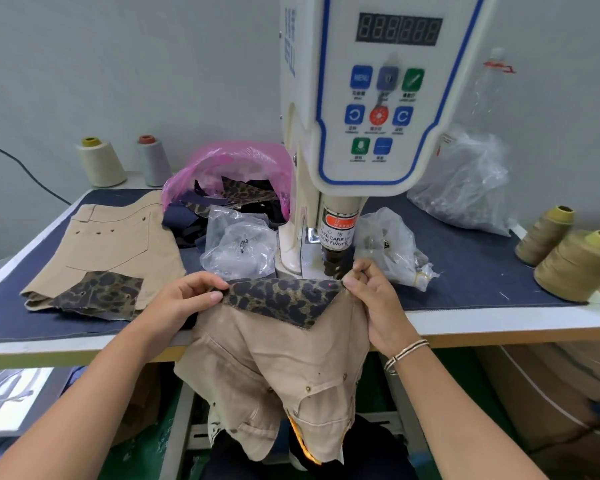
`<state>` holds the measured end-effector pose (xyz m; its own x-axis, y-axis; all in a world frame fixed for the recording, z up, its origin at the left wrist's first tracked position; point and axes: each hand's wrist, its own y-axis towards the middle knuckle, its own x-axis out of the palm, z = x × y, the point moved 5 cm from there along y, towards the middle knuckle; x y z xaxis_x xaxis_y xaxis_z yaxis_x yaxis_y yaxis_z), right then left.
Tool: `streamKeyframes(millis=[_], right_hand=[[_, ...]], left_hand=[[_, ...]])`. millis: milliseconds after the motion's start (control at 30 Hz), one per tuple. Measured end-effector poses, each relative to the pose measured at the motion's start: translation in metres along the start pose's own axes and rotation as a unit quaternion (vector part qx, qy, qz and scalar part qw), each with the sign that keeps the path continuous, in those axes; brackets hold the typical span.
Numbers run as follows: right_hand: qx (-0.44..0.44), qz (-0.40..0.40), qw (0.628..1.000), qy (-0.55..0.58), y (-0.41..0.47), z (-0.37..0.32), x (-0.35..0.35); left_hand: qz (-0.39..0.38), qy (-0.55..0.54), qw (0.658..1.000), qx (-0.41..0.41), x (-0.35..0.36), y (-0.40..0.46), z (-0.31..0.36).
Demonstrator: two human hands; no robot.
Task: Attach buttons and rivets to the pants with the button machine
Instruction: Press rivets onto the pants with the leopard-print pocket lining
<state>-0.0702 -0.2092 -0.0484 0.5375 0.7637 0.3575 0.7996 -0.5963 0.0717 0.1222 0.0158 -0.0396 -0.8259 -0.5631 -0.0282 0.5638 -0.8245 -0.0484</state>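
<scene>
Head view: beige pants (278, 368) hang over the desk (499, 323) front edge, the leopard-print patch (281, 299) stretched flat at the edge, just below the button machine (336, 188) head. Open denim surface lies to the right of the right hand (374, 306); bags crowd close behind. Left hand (184, 299) — grip clamped, thumb and fingers pinching the patch's left corner. Right grip pinches the patch's right corner beside the punch. Patch long axis runs left–right. A second pair of pants (118, 251) lies left.
</scene>
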Motion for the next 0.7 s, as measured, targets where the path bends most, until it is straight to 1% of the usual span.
streamKeyframes(millis=[367, 567, 700], right_hand=[[0.009, 0.011, 1.0, 0.012, 0.0019, -0.0002, 0.0018], [0.013, 0.016, 1.0, 0.019, 0.0008, -0.0022, 0.0044], [0.023, 0.018, 0.999, 0.025, -0.0014, -0.0026, 0.0033]], left_hand=[[-0.004, -0.003, 1.0, 0.001, 0.0002, 0.0012, 0.0011], [0.007, -0.005, 1.0, -0.002, 0.0009, -0.0003, 0.0027], [-0.002, -0.008, 1.0, 0.006, 0.0027, -0.0011, 0.0051]])
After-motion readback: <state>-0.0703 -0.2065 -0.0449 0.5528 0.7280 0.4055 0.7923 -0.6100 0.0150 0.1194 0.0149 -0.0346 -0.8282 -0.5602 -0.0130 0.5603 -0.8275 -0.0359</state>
